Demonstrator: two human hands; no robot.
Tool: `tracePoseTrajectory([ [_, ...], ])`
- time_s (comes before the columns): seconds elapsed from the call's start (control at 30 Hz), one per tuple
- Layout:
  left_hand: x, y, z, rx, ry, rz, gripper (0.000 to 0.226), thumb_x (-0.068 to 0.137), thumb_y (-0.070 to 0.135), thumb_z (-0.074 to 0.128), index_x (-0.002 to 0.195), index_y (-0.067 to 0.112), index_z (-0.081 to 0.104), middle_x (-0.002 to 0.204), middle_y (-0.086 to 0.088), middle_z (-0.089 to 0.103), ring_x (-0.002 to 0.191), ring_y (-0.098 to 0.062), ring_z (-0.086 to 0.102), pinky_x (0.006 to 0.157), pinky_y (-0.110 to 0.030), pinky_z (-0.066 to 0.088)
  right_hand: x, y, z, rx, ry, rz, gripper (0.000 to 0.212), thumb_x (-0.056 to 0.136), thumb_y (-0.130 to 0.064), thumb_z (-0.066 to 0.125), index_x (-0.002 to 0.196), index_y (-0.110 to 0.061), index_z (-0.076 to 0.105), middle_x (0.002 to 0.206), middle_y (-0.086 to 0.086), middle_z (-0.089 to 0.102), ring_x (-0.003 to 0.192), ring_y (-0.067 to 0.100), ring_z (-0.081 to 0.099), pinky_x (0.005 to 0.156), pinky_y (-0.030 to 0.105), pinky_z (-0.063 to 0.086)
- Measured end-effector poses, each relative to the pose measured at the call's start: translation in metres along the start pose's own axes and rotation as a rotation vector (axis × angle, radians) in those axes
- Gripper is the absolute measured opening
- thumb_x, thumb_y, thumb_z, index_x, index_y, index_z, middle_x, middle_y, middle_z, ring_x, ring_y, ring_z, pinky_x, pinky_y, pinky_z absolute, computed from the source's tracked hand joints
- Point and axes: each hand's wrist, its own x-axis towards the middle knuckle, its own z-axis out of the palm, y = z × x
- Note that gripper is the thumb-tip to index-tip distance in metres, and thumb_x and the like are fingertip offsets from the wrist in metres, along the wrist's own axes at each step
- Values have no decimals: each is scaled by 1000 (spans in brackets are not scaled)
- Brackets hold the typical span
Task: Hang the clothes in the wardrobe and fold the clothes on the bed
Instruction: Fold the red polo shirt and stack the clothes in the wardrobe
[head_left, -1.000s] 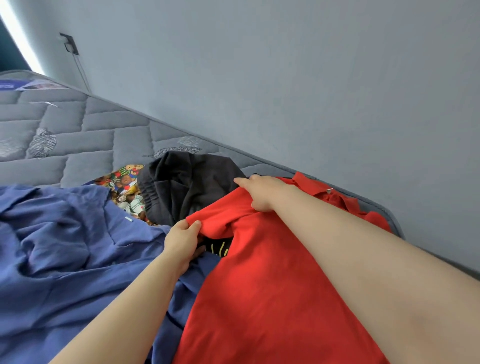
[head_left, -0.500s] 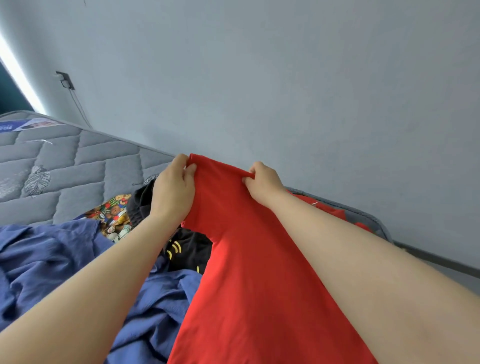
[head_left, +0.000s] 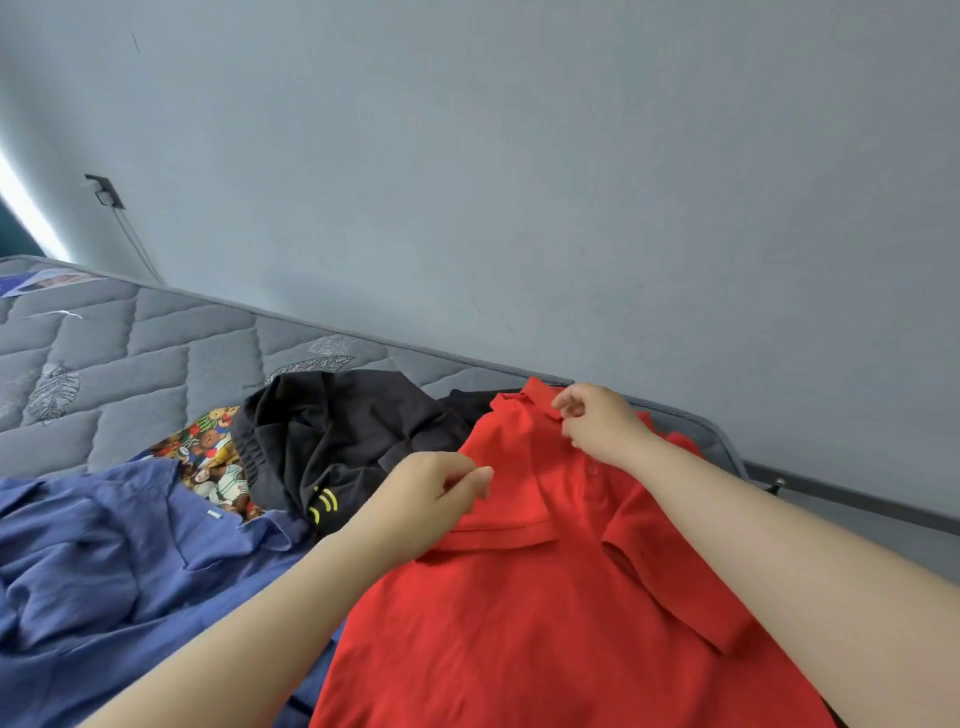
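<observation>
Red knit lies spread under us: the polo (head_left: 545, 597) sits on the bed (head_left: 156, 353), front up, collar toward the wall, overlapping the blue shirt (head_left: 104, 561) on its left and the black garment (head_left: 353, 441) just beyond. Our left hand (head_left: 431, 493) pinches the polo at the left shoulder, and our right hand (head_left: 597, 423) pinches the collar; both are closed on the cloth. We judge the step in hand to be laying the polo flat before the fold. To do it well, we should draw the shoulders apart until the placket runs straight, settle the collar square, and smooth the doubled sleeve on the right outward. The left edge rides over the blue shirt, so a fold started here may catch it; shifting the polo onto bare mattress first would help.
</observation>
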Motion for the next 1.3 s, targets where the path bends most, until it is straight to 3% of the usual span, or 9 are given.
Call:
tracePoseTrajectory([
  [0.2, 18, -5, 14, 157, 67, 31, 6, 88, 19, 62, 85, 23, 66, 74, 15, 58, 67, 1, 52, 63, -11, 35, -38, 55, -28, -25, 44, 90, 21, 87, -3, 54, 89, -20, 65, 92, -2, 64, 84, 13, 58, 78, 23, 43],
  [0.47, 78, 14, 44, 389, 162, -6, 36, 87, 19, 62, 122, 13, 57, 118, -6, 54, 111, -27, 48, 99, -32, 34, -49, 92, -43, -173, 154, 135, 33, 87, -3, 51, 115, -17, 62, 124, 6, 56, 113, 23, 55, 96, 32, 44],
  [0.6, 110, 7, 49, 517, 60, -222, 47, 88, 15, 57, 133, 13, 43, 134, -11, 43, 122, -36, 41, 99, -42, 38, -35, 109, -51, -264, 64, 174, 51, 86, 0, 47, 135, -15, 49, 140, 11, 45, 126, 29, 47, 104, 35, 40],
  [0.7, 128, -1, 51, 384, 52, -293, 37, 87, 8, 56, 122, 7, 43, 125, -21, 53, 112, -37, 52, 90, -41, 43, -18, 117, -51, -292, 7, 228, 52, 88, -5, 50, 139, -13, 41, 142, 15, 42, 127, 34, 46, 103, 36, 40],
  [0.87, 150, -9, 46, 223, 129, -535, 40, 82, 43, 69, 86, 5, 56, 85, -8, 59, 89, -28, 58, 70, -33, 42, 3, 128, -52, -149, 38, 389, 65, 85, -25, 66, 141, -8, 38, 141, 14, 48, 130, 30, 46, 99, 33, 40],
  [0.97, 158, -12, 42, 226, 125, -564, 38, 86, 39, 67, 69, 7, 56, 64, -5, 51, 71, -26, 52, 59, -30, 35, 11, 134, -59, -75, 70, 465, 50, 78, -27, 76, 121, -7, 61, 124, 11, 63, 114, 26, 58, 88, 31, 45],
  [1.07, 161, -6, 38, 90, 333, -490, 29, 85, 29, 67, 68, 10, 54, 72, -10, 56, 80, -30, 57, 61, -32, 32, 11, 133, -67, 4, 150, 418, 19, 77, -19, 73, 94, -11, 72, 98, 7, 72, 90, 23, 64, 78, 29, 49],
  [1.2, 164, 9, 15, 52, 544, -384, 23, 90, 25, 62, 97, 3, 61, 99, -16, 64, 98, -34, 56, 72, -31, 33, 7, 122, -88, 39, 357, 334, 6, 87, -18, 62, 93, -17, 62, 84, 0, 68, 82, 22, 67, 71, 29, 42],
  [1.3, 158, 20, -6, 82, 593, -317, 21, 90, 24, 62, 96, 4, 60, 98, -15, 63, 94, -34, 56, 71, -32, 33, 1, 116, -102, 121, 424, 337, 5, 93, -16, 52, 92, -19, 48, 64, -4, 62, 54, 13, 67, 61, 29, 43],
])
